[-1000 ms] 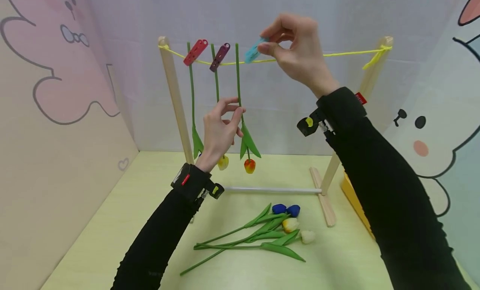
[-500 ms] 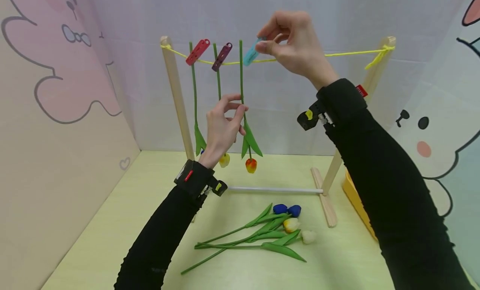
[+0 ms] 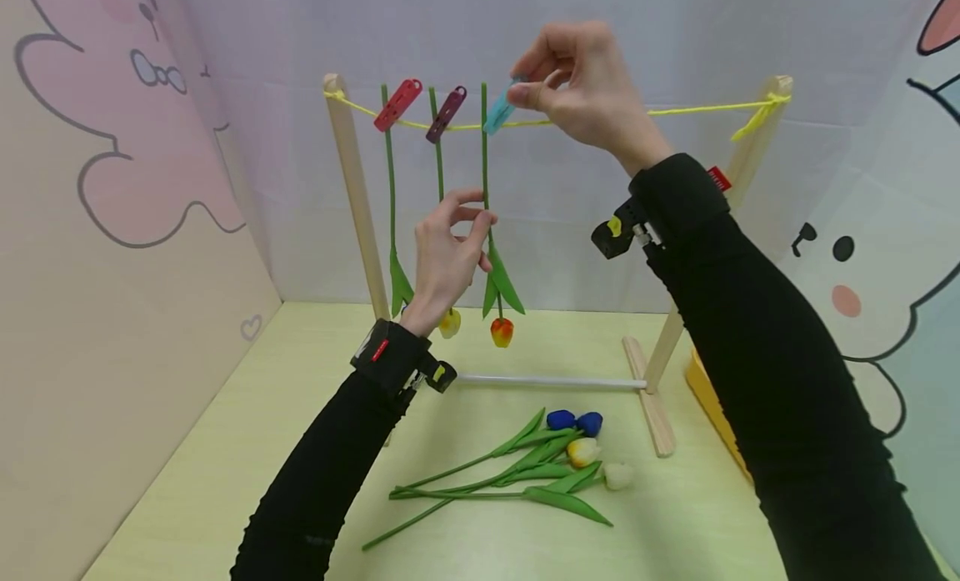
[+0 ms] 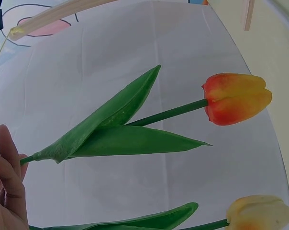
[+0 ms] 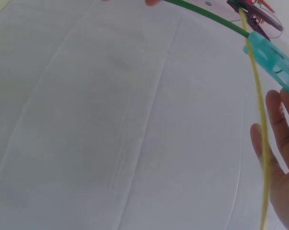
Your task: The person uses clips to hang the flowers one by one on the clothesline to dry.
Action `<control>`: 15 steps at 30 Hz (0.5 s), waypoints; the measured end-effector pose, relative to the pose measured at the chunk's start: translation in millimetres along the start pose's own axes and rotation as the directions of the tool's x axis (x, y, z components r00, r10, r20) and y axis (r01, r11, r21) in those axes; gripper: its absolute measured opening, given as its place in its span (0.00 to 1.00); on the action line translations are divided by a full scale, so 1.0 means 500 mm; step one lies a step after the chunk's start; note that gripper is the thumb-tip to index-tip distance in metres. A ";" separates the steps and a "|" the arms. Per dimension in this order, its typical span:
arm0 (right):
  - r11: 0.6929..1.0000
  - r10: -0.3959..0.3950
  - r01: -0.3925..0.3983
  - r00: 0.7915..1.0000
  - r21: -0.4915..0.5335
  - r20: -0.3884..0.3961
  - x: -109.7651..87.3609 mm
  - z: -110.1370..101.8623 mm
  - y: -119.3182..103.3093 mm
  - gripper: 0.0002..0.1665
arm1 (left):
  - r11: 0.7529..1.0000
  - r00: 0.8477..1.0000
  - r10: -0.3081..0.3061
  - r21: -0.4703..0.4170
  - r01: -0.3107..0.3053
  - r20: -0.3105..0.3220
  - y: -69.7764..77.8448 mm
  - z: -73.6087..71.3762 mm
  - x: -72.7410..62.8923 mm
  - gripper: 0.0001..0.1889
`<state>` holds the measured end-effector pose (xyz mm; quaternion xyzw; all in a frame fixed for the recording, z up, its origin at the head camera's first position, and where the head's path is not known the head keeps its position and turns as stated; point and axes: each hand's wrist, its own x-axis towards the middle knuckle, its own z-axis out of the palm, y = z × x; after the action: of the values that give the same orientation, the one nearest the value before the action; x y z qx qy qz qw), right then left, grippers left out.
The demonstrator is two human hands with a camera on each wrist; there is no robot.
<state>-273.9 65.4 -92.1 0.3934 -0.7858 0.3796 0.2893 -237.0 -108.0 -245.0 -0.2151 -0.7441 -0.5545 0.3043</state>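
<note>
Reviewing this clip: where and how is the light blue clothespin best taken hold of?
Probably by its upper end, pinched between thumb and finger from the upper right, as the right hand does. The light blue clothespin tilts, its lower end at the yellow line and tulip stem, so gripping the raised end should keep fingers clear there.

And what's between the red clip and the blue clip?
In the head view: a purple clip with a green stem, then the tulip the left hand holds.
</note>
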 end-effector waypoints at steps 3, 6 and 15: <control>1.000 0.023 -0.023 1.000 0.014 0.004 0.001 0.002 0.000 0.11 | 1.000 1.000 0.001 0.005 -0.001 0.000 -0.001 -0.001 0.000 0.15; 0.998 0.046 -0.046 0.999 0.036 0.004 0.003 0.004 0.001 0.09 | 1.000 1.000 0.002 0.008 -0.002 0.000 -0.001 -0.001 0.000 0.16; 0.997 0.055 -0.056 0.998 0.050 0.014 0.005 0.006 0.000 0.08 | 1.000 1.000 -0.005 0.014 0.005 0.002 0.001 -0.004 0.001 0.16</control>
<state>-275.5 62.2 -91.9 0.3810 -0.7884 0.4046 0.2636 -236.7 -109.7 -243.8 -0.2114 -0.7488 -0.5499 0.3037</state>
